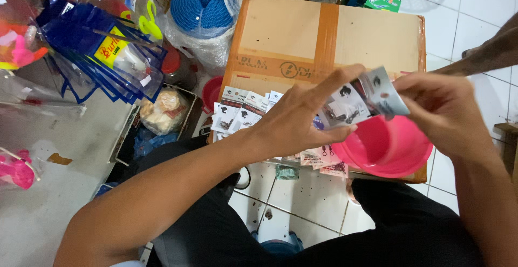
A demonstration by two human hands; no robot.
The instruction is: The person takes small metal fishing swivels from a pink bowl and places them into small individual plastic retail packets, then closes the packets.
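My left hand (pixel 302 118) and my right hand (pixel 440 107) are raised together over a pink plastic bowl (pixel 386 153). Both grip small white printed sachets (pixel 377 94): the right pinches the upper one at its edge, the left holds a bunch of them from below. More such sachets (pixel 240 113) lie in a row on a taped cardboard box (pixel 302 35), partly hidden by my left hand. The bowl rests on the box's near right corner.
A coil of blue rope (pixel 202 2) in clear wrap stands behind the box. Blue plastic packets (pixel 102 56) hang at the left beside pink toys (pixel 16 170). A bag of snacks (pixel 162 110) sits in a low tray. White floor tiles (pixel 302 191) show between my knees.
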